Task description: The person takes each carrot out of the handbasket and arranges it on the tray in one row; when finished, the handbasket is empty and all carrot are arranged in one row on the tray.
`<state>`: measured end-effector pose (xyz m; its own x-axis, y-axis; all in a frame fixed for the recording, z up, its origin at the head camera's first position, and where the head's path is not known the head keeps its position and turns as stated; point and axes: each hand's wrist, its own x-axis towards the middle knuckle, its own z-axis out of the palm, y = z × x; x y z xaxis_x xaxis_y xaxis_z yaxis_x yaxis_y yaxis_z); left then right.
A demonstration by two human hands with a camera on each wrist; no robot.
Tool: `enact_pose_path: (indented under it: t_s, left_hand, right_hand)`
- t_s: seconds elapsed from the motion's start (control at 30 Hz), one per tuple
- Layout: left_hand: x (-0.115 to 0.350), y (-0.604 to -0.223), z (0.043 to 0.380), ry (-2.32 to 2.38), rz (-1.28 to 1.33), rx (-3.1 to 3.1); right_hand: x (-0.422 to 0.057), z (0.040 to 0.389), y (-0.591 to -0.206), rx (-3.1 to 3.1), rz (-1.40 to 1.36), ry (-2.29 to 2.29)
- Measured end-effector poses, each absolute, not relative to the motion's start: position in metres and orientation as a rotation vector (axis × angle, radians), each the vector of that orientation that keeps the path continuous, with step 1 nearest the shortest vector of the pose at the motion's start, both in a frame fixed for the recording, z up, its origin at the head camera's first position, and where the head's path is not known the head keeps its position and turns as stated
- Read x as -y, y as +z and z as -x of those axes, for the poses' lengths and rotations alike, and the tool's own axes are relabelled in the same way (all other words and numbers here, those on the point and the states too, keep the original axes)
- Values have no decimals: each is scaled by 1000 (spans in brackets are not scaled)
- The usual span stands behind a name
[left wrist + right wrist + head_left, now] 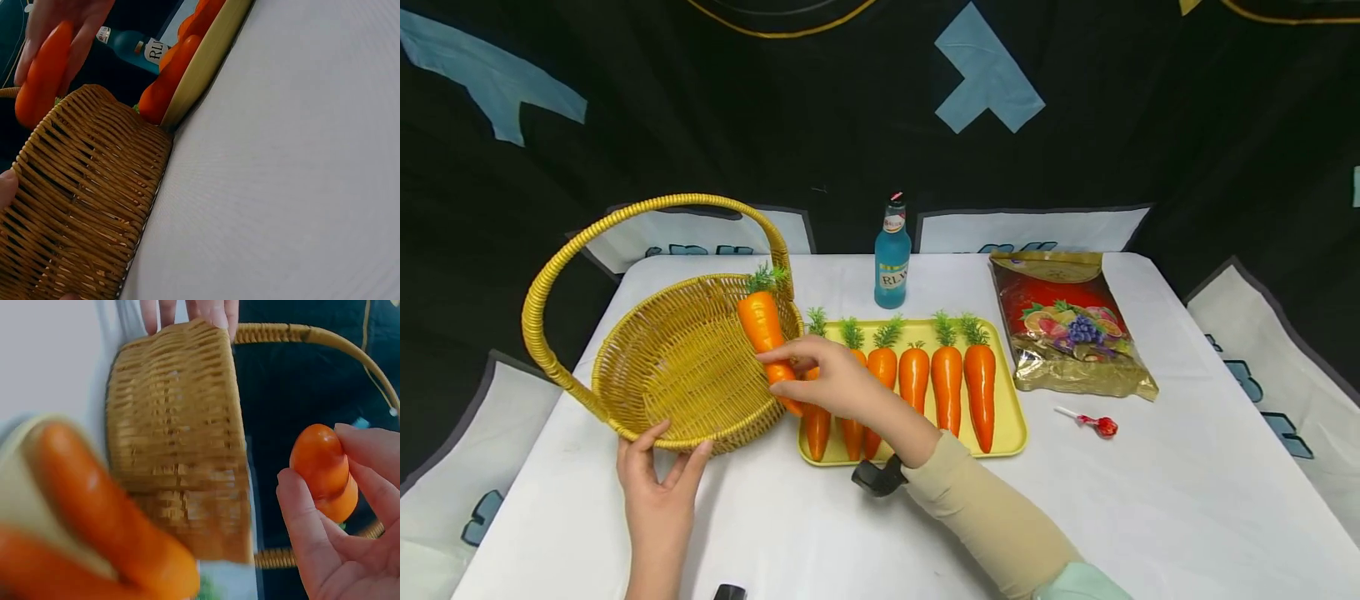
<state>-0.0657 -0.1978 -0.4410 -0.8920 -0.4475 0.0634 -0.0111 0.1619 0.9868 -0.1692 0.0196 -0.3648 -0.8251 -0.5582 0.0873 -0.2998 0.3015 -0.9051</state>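
My right hand (835,379) pinches an orange carrot (760,321) by its lower part, between thumb and fingers. Its green leafy top points up and away, over the right side of a yellow wicker basket (692,358). In the right wrist view the carrot's rounded tip (317,450) faces the camera. At the basket's near rim, my left hand (658,492) holds on with its fingertips. Just right of the basket lies a yellow tray (1011,417) with several more carrots (946,387) in a row, leafy tops toward the back.
The basket's tall arched handle (662,200) rises above it. Behind the tray stands a blue bottle (892,258). To the right lie a red and gold bag (1075,325) and a red lollipop (1105,427). A small black object (730,592) is at the near edge of view.
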Motion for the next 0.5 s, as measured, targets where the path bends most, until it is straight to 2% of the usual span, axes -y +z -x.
enact_pose_path:
  t_s: [0.27, 0.5]
  left_hand:
    - [198, -441, 67, -1755, -466, 2141]
    - [197, -441, 67, -1816, -502, 2105]
  right_hand:
    - [-86, 141, -370, -2390, 688, -1624]
    - [-141, 125, -381, -2516, 478, -1691]
